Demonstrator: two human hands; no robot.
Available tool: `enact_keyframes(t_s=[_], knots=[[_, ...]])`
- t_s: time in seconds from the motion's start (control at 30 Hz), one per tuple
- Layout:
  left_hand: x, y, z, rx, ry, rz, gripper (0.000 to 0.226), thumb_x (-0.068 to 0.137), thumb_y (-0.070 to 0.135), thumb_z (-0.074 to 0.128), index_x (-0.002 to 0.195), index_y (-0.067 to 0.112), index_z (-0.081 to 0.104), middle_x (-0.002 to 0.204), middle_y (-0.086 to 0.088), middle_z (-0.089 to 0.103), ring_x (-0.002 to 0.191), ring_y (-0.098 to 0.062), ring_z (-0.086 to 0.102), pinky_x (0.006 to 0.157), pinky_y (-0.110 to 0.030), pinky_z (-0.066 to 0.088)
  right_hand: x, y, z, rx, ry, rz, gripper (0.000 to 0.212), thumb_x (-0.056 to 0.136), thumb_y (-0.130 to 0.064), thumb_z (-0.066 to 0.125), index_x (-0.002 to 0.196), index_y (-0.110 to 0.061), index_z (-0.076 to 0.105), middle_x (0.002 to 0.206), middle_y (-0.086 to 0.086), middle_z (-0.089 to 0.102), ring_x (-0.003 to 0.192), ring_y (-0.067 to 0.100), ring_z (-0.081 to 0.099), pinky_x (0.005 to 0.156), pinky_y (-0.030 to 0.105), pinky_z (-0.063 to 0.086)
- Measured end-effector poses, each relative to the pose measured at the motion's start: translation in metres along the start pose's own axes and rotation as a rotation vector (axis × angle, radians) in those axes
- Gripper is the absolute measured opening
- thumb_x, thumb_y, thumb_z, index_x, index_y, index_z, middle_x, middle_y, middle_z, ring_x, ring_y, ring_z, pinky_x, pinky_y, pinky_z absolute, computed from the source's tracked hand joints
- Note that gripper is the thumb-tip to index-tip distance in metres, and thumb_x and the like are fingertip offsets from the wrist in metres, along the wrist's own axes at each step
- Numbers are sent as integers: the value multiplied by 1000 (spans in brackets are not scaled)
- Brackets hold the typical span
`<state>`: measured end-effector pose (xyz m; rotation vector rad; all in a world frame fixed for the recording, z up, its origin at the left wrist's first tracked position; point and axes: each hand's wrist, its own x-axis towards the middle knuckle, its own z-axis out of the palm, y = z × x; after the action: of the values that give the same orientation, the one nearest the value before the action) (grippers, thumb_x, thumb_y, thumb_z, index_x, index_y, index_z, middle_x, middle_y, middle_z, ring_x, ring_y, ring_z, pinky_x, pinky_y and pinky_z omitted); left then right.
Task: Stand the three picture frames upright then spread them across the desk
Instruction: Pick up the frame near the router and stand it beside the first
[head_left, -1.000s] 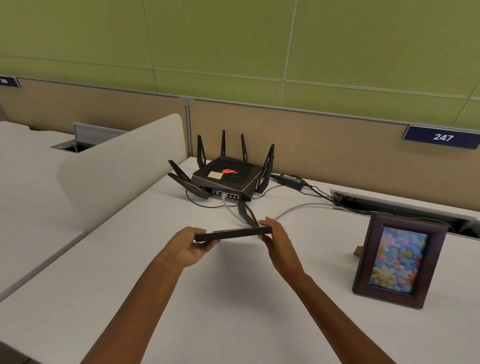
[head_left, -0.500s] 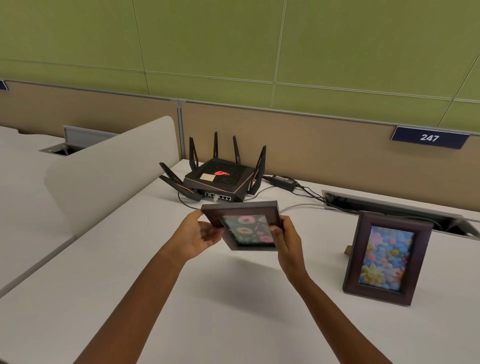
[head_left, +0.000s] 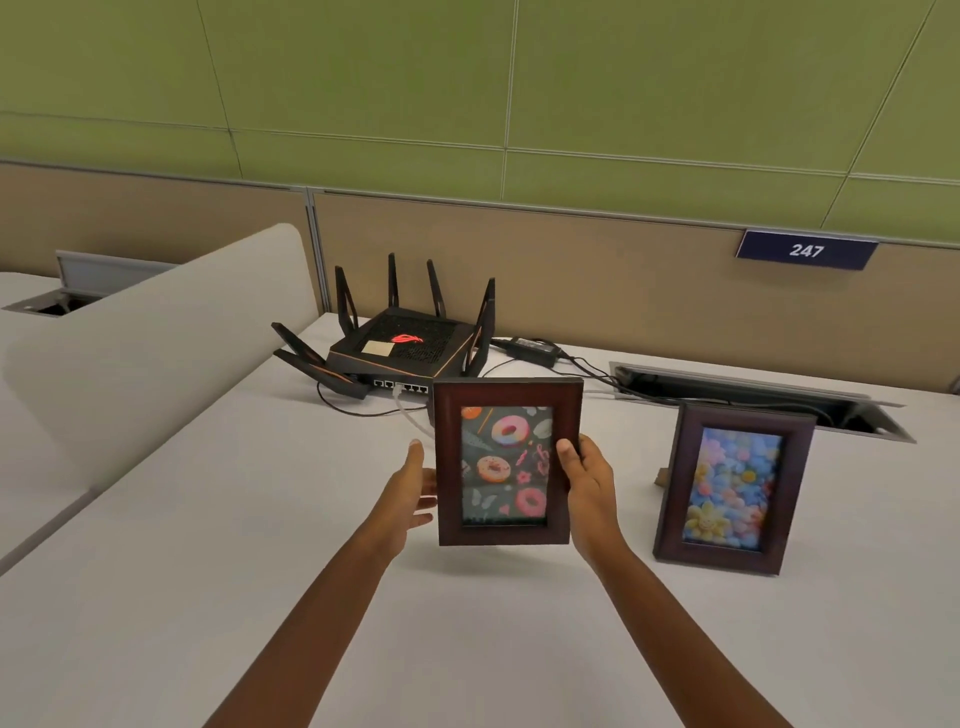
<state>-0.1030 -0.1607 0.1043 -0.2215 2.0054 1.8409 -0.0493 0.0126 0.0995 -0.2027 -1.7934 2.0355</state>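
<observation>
A dark wooden picture frame with a doughnut picture (head_left: 506, 462) is upright in front of me, its picture facing me, at the middle of the white desk (head_left: 208, 571). My right hand (head_left: 587, 483) grips its right edge with the thumb on the front. My left hand (head_left: 410, 493) is at its left edge, fingers reaching behind it. Whether its lower edge touches the desk I cannot tell. A second dark frame with a flower picture (head_left: 732, 488) stands upright on the desk to the right, on its rear prop. No third frame is in view.
A black router with several antennas (head_left: 410, 343) sits at the back of the desk, with cables and a power brick (head_left: 535, 345) beside it. An open cable tray (head_left: 753, 395) lies at the back right. A beige divider (head_left: 145, 343) bounds the left side.
The doughnut frame was held flat and edge-on, then tilted up; now it is upright and facing me. The view has shifted a little, so the flower frame sits further left.
</observation>
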Motion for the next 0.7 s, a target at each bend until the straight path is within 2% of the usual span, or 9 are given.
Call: enact_keyframes(t_s=[0.07,0.17,0.23,0.33,0.4,0.57,0.7], knots=[[4,-3,5,-1,-4,35,63,96,47,15,96,3,60,115,-16,60,102,-25,50,99,-41,37,0,-1,-4,1,0,-4,18,95,-19,40,88,-23,56,88,-2,64,75,3,65,59,13,55],[8,-5,11,-59,-54,82,57,96,47,13,81,18,60,102,-8,61,105,-25,51,97,-40,38,-2,-1,-11,-9,-1,4,18,95,-20,39,89,-24,56,90,-3,64,81,8,64,62,14,56],[10,-3,18,-126,-94,92,52,95,48,14,93,24,60,113,-7,59,110,-26,51,100,-40,38,-3,0,-15,-16,-2,10,19,95,-21,39,90,-24,56,91,-4,64,83,8,64,64,14,57],[14,-1,27,-200,-147,90,56,94,52,16,125,19,50,134,-7,52,125,-28,48,111,-48,35,-3,1,-21,-33,9,25,18,95,-23,38,91,-26,55,94,-4,64,87,10,63,64,15,57],[19,-2,33,-212,-198,86,61,93,54,16,132,18,46,138,-10,51,128,-30,46,112,-51,33,-2,3,-26,-41,29,35,16,95,-24,38,94,-26,54,96,-2,64,90,11,63,65,16,57],[34,-8,50,-258,-242,57,61,91,57,16,123,20,53,134,-12,54,125,-31,49,112,-51,33,5,6,-41,-66,96,75,18,95,-26,39,105,-17,50,98,0,62,89,9,61,64,17,54],[43,-9,64,-271,-302,48,58,90,59,16,109,24,59,128,-11,59,122,-31,52,111,-51,34,11,8,-51,-68,141,108,21,95,-26,39,109,-15,50,97,-2,62,88,8,61,63,14,53]])
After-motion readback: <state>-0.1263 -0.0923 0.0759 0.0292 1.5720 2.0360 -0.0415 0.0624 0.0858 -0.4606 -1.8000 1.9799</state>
